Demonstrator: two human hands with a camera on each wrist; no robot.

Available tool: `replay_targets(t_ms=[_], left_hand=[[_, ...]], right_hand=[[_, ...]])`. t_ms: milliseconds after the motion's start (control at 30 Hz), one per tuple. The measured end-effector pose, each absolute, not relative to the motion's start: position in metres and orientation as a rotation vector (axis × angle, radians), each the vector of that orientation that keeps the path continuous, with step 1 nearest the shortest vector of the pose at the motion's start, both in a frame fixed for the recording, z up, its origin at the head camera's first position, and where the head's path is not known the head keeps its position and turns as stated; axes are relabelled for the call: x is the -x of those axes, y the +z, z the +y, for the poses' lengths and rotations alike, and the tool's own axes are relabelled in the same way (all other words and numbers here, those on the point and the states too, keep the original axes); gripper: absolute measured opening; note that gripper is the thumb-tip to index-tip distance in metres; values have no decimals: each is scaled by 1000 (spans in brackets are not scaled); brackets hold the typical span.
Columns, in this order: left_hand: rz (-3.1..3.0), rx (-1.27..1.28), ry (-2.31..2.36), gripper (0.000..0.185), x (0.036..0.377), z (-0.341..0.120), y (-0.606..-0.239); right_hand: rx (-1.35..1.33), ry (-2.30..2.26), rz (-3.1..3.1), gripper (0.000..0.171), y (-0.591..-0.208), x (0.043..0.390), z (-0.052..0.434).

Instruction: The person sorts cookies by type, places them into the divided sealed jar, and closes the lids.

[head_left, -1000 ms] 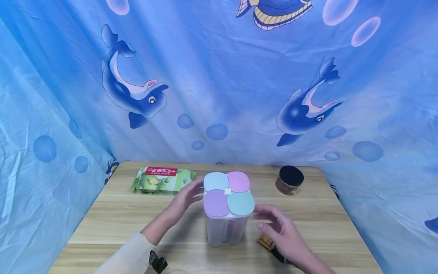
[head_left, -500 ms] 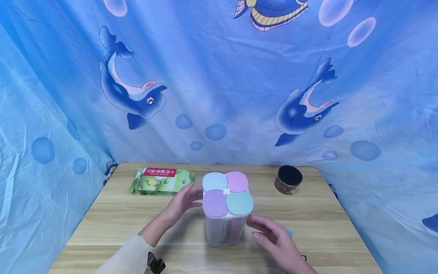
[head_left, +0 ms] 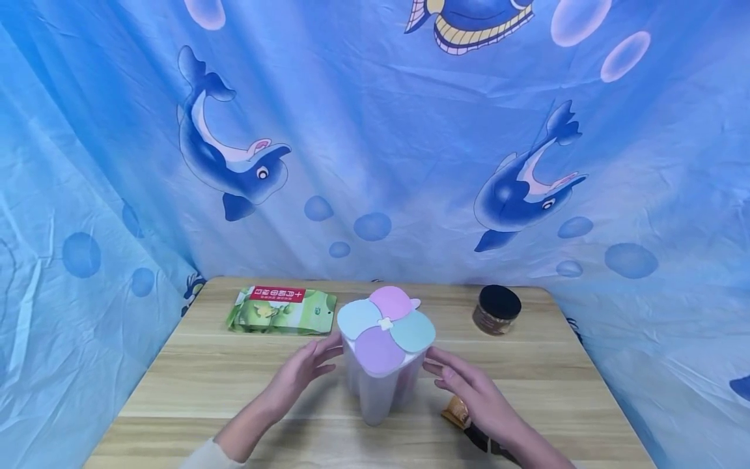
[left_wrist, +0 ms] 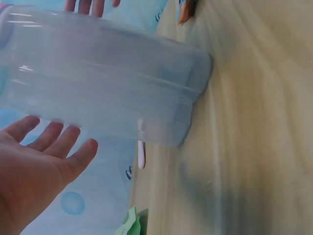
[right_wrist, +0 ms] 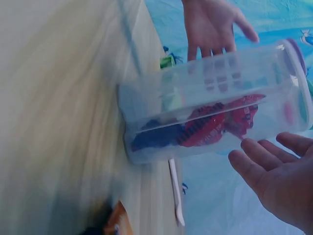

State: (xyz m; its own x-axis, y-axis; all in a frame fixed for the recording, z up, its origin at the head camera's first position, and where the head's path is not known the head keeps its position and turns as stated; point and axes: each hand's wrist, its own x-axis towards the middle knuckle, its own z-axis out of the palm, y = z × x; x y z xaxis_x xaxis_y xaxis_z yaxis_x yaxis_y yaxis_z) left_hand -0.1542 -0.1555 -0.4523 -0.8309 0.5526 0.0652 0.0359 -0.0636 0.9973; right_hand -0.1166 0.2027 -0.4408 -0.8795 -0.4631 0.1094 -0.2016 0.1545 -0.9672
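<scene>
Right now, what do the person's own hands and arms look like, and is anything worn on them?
Both hands are bare: no gloves, rings or markings show on the left hand or the right hand. A pale cream sleeve cuff just shows on the left forearm at the frame's bottom edge. On the right forearm a dark strapped device sits at the wrist; no sleeve is visible there.

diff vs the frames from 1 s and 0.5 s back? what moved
The clear container has turned: its four-petal lid now has pink at the back and purple in front, rotated from its earlier square-on position. The left hand dropped slightly lower beside it; the right hand came in close on the other side. Both have straight fingers. The green packet and black-lidded jar stayed put.
</scene>
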Motion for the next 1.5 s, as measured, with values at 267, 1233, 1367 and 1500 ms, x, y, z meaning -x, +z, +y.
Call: replay_targets(t_ms=[267,1233,1367,1500], left_hand=[[1805,-806,1954,60,127,-164,-458],[2495,-952,1720,85,158,-138,-409],[2471,-937,1658,93,168,-131,-402],[2465,-926,1643,98,170,-128,-401]], right_hand=[[653,-1797,2080,62,-439,154,205],[1077,-1691,2446,42,-403,204,202],[1077,-1558,2553,42,-403,203,200],[1072,-1468,2653,43,-400,201,198]])
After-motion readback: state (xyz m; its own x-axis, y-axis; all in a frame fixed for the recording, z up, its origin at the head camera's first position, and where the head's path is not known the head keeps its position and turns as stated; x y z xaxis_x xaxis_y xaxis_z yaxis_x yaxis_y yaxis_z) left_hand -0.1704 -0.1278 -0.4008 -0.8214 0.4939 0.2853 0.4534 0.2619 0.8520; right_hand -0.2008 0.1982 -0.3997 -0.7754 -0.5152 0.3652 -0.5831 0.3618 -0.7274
